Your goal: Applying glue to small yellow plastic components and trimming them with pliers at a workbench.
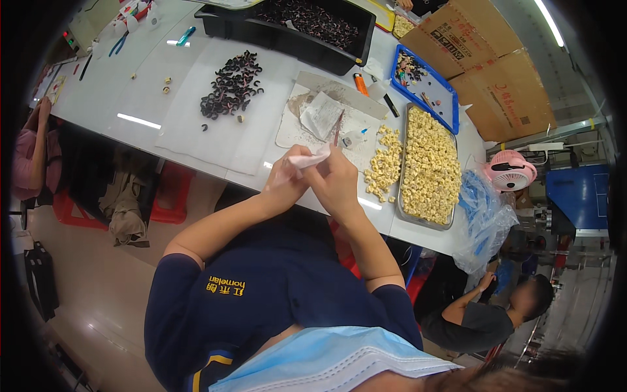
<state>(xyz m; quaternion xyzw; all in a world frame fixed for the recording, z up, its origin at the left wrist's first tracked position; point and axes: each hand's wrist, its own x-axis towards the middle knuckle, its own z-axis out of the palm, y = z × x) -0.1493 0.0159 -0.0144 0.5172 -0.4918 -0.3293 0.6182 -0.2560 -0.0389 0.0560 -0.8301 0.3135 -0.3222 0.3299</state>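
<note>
Both my hands come together over the near edge of the white table (196, 151). A crumpled whitish tissue or cloth (309, 159) is gripped between them. My left hand (286, 179) is closed round its left part. My right hand (337, 183) is closed on its right end, with the fingers bent. Whether something small is inside the tissue is hidden. Just beyond the right hand rises a thin reddish stick (338, 127); I cannot tell if it is held or lying there. Behind the hands lie a grey-white board (287, 130) and a crumpled paper (322, 115).
Black curved pieces (228, 88) lie piled at left; more fill a black bin (274, 40) behind. A tray (400, 196) of small yellowish parts stands right, with loose parts (384, 163) beside it. Also there: an orange lighter (360, 84), blue tray (424, 57), plastic bag (483, 228), pink fan (511, 171).
</note>
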